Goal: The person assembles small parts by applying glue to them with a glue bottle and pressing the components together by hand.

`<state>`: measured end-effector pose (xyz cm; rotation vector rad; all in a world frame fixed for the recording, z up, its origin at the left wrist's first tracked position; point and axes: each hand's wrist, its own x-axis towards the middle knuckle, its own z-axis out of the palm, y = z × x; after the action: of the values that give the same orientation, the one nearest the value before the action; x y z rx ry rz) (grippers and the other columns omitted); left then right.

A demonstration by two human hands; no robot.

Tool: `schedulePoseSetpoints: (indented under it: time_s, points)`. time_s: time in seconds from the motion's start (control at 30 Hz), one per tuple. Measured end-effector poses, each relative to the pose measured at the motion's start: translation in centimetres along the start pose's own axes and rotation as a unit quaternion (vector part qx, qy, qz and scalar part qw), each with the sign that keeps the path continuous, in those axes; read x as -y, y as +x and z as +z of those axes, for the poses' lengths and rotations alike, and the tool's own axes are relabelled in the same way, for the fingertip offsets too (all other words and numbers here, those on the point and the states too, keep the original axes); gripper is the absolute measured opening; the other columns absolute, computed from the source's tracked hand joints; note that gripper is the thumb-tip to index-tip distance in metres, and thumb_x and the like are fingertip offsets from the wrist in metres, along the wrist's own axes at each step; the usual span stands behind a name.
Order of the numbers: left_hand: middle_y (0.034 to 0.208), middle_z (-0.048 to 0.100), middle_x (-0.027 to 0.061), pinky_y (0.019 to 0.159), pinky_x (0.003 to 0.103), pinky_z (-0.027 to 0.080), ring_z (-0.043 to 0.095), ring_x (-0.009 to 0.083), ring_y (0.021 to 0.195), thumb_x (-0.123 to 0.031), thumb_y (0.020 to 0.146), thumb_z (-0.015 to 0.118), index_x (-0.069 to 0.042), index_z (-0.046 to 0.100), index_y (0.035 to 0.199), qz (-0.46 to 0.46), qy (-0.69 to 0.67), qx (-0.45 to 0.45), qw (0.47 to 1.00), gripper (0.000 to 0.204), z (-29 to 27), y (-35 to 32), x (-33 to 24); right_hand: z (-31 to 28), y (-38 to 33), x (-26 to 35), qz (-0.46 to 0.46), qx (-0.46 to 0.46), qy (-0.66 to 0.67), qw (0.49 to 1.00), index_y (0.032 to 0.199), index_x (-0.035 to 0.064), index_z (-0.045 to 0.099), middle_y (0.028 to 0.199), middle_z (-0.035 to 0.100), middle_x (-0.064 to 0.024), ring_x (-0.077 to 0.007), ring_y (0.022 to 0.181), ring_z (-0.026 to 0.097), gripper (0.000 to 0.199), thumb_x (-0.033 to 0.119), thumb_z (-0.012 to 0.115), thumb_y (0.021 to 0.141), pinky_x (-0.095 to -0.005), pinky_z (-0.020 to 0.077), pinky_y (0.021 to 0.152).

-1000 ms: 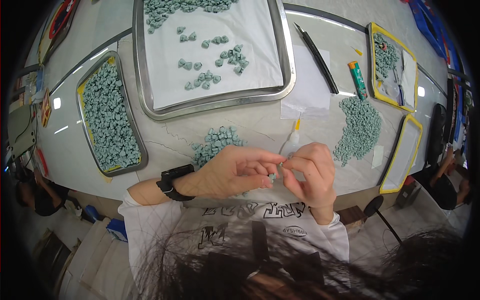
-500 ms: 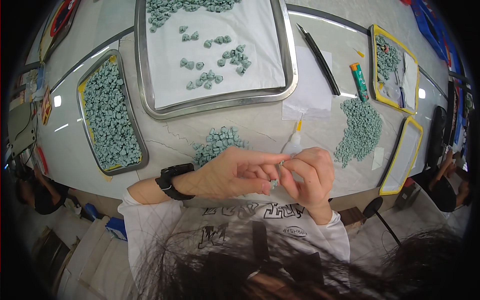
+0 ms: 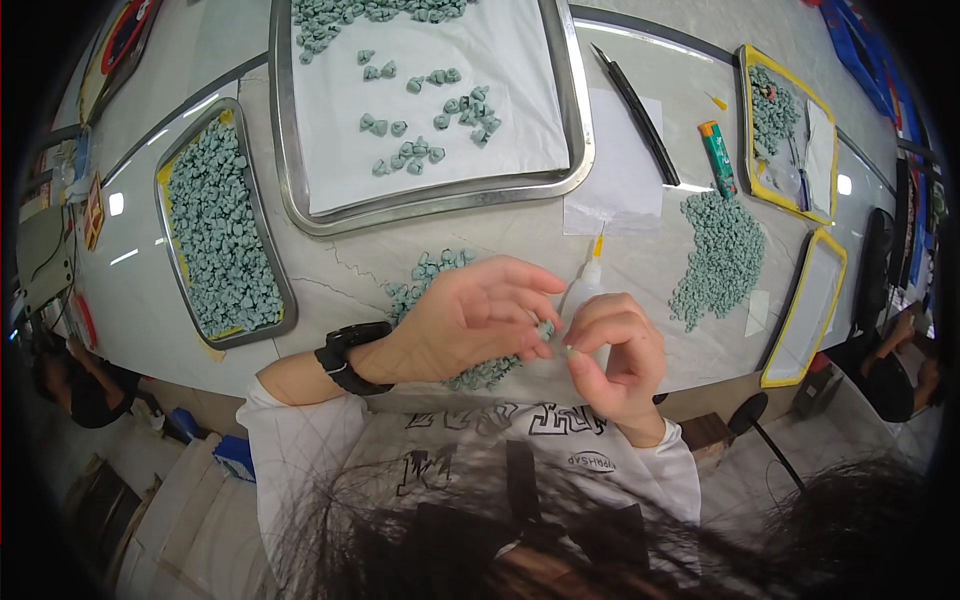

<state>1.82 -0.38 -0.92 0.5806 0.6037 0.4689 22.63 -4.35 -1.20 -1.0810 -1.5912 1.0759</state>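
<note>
My left hand, with a black watch on its wrist, holds a small grey-green moulded piece at its fingertips. Its upper fingers are stretched toward the right. Just beside it, my right hand is closed in a pinch, with a tiny pale piece at the thumb and fingertip. A white glue bottle with a yellow nozzle stands behind my right hand. Partly hidden under my left hand is a heap of grey-green pieces. Smaller pieces of the same colour form another heap to the right.
A large metal tray lined with white paper carries scattered pieces at the back. Left of it stands a filled, narrower tray. A black pen-like tool, white paper, a green tube and two yellow-rimmed trays lie rightward.
My hands have drawn slightly apart. My left hand has tilted and lifted its fingers, uncovering part of the heap beneath it; my right fingers have curled into a tighter pinch.
</note>
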Motion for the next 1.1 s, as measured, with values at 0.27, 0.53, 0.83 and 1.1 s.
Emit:
schedulePoseSetpoints:
  time_s: [0.27,0.53,0.83,1.1]
  points:
    - [0.118,0.050,0.0143,0.086,0.028,0.052,0.059,0.0180,0.102,0.012,0.085,0.055,0.006,0.055,0.112,0.142,0.079,-0.019,0.986,0.027,-0.7,0.0,1.1,1.6,-0.1,-0.5,0.131,0.012,0.147,0.980,0.084,0.0014,0.056,0.082,0.058,-0.0078,-0.0172,0.075,0.055,0.011,-0.001,0.065,0.078,-0.0274,0.0435,0.069]
    - [0.116,0.048,0.0108,0.088,0.026,0.052,0.057,0.0162,0.103,0.013,0.083,0.057,0.005,0.057,0.112,0.148,0.181,-0.030,0.972,0.030,-0.4,-0.2,1.0,1.5,-0.1,-0.5,0.173,0.015,0.187,0.967,0.085,0.0012,0.056,0.082,0.055,-0.0073,-0.0164,0.075,0.052,0.004,0.004,0.060,0.084,-0.0262,0.0403,0.069]
    - [0.108,0.052,0.0091,0.080,0.024,0.054,0.060,0.0131,0.095,0.010,0.082,0.061,0.002,0.061,0.107,0.193,0.253,-0.069,0.945,0.027,-0.3,-0.2,1.1,1.7,0.3,-0.7,0.191,0.009,0.184,0.964,0.084,0.0007,0.056,0.081,0.055,-0.0061,-0.0143,0.074,0.050,0.006,0.004,0.061,0.084,-0.0255,0.0397,0.069]
    - [0.110,0.055,0.0107,0.076,0.024,0.053,0.061,0.0136,0.092,0.010,0.082,0.060,0.002,0.062,0.105,0.234,0.349,-0.051,0.906,0.025,-0.6,-0.3,0.6,2.0,0.8,-0.3,0.096,-0.006,0.068,0.993,0.079,0.0017,0.057,0.075,0.056,-0.0072,-0.0164,0.066,0.052,0.008,0.002,0.065,0.079,-0.0270,0.0416,0.062]
